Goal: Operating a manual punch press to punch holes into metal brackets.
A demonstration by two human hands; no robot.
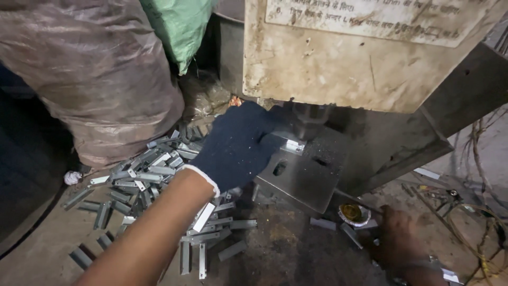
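At nine o'clock a large sack wrapped in brownish plastic leans against a green bag, and below them, toward eight o'clock, a loose heap of small grey metal strips spreads over the dirty work surface. Near the centre the left hand, in a dark blue knit glove with a white cuff, reaches in from seven o'clock – its fingers curled narrowly, fingertips pressed on a small bright metal piece lying on the steel die plate. That piece sits just under the dark ram of a press, whose stained cream housing fills the twelve-to-two o'clock area. The plate shows two slots, one just beside the glove's thumb. At four o'clock a small round tin with yellowish contents stands just off the plate's corner. The right hand is bare and rests low at five o'clock near a few stray strips – whether it grips anything I cannot tell. Tangled wires lie at three to four o'clock.
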